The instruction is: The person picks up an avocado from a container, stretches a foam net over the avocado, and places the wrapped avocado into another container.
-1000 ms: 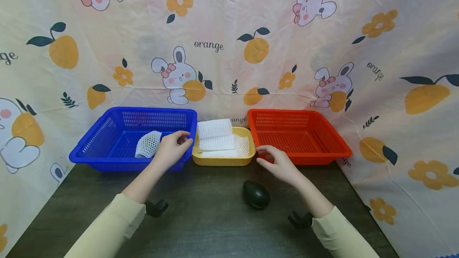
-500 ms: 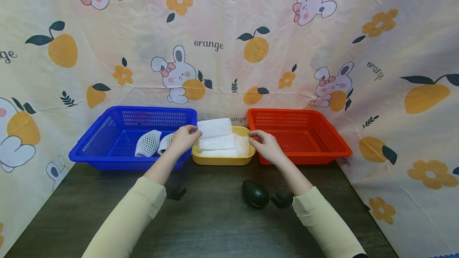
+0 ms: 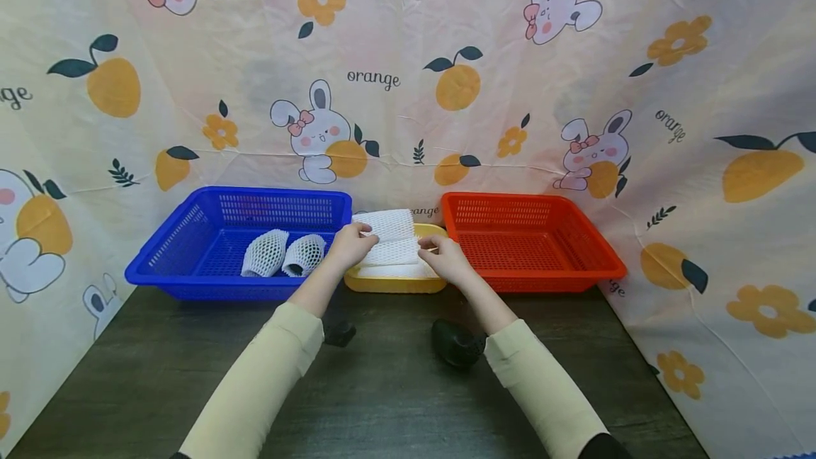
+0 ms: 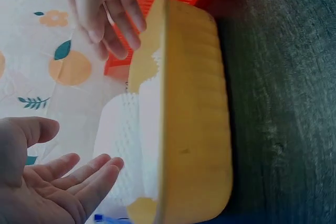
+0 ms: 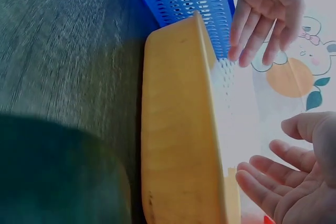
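White foam fruit nets (image 3: 390, 252) lie flat and stacked in a small yellow tray (image 3: 394, 286). My left hand (image 3: 349, 245) hovers at the tray's left side, its fingers loosely bent and holding nothing in the left wrist view. Above the tray's right side is my right hand (image 3: 445, 259), fingers spread and relaxed, with nothing gripped in the right wrist view. A dark green avocado (image 3: 450, 343) lies on the table in front of the tray, partly covered by the right wrist's gear; it looms blurred in the right wrist view (image 5: 52, 177).
A blue basket (image 3: 191, 285) at left contains two rounded, foam-netted items (image 3: 265, 253); what is inside them is hard to tell. At right stands a red basket (image 3: 542, 282). A printed cloth (image 3: 408, 34) hangs behind the dark table (image 3: 382, 388).
Both hands have moved inward over the yellow tray, the left from the blue basket, the right from before the red one. The second netted item in the blue basket has come into view.
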`<act>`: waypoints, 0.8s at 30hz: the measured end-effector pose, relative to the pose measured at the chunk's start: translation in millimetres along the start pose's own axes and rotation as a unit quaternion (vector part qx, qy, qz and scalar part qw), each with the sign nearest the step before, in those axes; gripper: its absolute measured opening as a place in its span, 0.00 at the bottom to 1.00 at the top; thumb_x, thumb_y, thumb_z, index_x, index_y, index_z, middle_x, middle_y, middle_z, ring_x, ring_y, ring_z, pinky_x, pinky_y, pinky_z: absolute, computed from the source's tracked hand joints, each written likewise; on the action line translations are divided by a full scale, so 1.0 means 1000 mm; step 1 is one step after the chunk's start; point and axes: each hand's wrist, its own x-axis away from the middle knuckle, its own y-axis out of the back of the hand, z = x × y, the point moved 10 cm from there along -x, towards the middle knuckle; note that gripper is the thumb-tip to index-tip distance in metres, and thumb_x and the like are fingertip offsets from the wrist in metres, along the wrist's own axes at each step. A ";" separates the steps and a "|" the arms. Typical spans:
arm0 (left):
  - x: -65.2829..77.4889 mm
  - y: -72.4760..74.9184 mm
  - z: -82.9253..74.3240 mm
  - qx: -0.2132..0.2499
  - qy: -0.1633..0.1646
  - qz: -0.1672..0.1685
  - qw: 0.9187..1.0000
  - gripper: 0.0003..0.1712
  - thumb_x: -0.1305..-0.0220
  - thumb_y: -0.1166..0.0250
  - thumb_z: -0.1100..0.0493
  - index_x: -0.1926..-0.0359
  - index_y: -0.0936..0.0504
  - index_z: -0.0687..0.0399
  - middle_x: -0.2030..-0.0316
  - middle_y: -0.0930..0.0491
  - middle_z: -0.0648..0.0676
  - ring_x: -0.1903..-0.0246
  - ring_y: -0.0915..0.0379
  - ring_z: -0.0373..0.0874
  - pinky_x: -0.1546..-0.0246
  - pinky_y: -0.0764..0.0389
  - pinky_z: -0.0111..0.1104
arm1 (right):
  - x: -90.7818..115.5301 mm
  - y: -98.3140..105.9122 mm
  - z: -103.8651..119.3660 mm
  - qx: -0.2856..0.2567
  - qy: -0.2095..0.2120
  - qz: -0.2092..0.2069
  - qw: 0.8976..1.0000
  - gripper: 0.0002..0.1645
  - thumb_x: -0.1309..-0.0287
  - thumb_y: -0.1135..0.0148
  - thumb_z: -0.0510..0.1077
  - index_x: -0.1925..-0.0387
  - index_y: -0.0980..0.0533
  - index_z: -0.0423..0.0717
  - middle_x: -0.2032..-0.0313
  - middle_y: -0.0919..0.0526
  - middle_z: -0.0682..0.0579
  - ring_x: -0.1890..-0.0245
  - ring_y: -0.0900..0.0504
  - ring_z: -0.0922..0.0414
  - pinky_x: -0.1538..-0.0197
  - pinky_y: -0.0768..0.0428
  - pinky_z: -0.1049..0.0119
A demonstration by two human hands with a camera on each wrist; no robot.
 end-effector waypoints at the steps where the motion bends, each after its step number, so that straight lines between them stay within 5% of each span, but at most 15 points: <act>1: -0.001 -0.004 0.001 -0.006 0.000 0.007 1.000 0.26 0.35 0.43 0.57 0.41 0.28 0.69 0.50 0.23 0.67 0.51 0.26 0.57 0.52 0.26 0.45 | -0.001 -0.003 0.000 0.003 -0.003 0.004 1.000 0.18 0.35 0.42 0.42 0.47 0.23 0.37 0.52 0.20 0.45 0.53 0.22 0.49 0.51 0.23 0.56; 6: -0.005 -0.023 0.004 -0.067 -0.008 0.039 0.997 0.27 0.34 0.43 0.57 0.39 0.30 0.70 0.44 0.27 0.68 0.45 0.30 0.59 0.48 0.29 0.47 | -0.008 -0.016 -0.002 0.015 -0.008 0.016 1.000 0.18 0.36 0.42 0.41 0.48 0.24 0.37 0.52 0.20 0.43 0.53 0.22 0.48 0.52 0.23 0.56; 12: -0.004 -0.040 0.000 -0.169 -0.014 0.076 0.983 0.27 0.34 0.44 0.58 0.39 0.31 0.72 0.42 0.29 0.68 0.43 0.32 0.60 0.44 0.32 0.47 | -0.013 -0.025 -0.007 0.061 -0.020 0.011 0.998 0.17 0.38 0.41 0.41 0.50 0.23 0.38 0.53 0.20 0.42 0.53 0.22 0.48 0.53 0.23 0.56; 18: -0.002 -0.049 0.001 -0.252 -0.012 0.075 0.965 0.17 0.39 0.43 0.61 0.54 0.22 0.71 0.56 0.21 0.65 0.62 0.26 0.55 0.60 0.25 0.43 | -0.012 -0.024 -0.012 0.097 -0.050 0.016 0.994 0.17 0.39 0.44 0.41 0.50 0.23 0.37 0.54 0.21 0.40 0.55 0.23 0.47 0.52 0.24 0.55; 24: 0.000 -0.047 0.008 -0.261 0.026 0.057 0.963 0.12 0.41 0.43 0.61 0.63 0.20 0.67 0.60 0.22 0.63 0.69 0.29 0.51 0.68 0.26 0.41 | -0.010 -0.024 -0.019 0.101 -0.089 0.029 0.990 0.19 0.40 0.45 0.40 0.50 0.24 0.34 0.55 0.21 0.41 0.58 0.25 0.49 0.53 0.25 0.56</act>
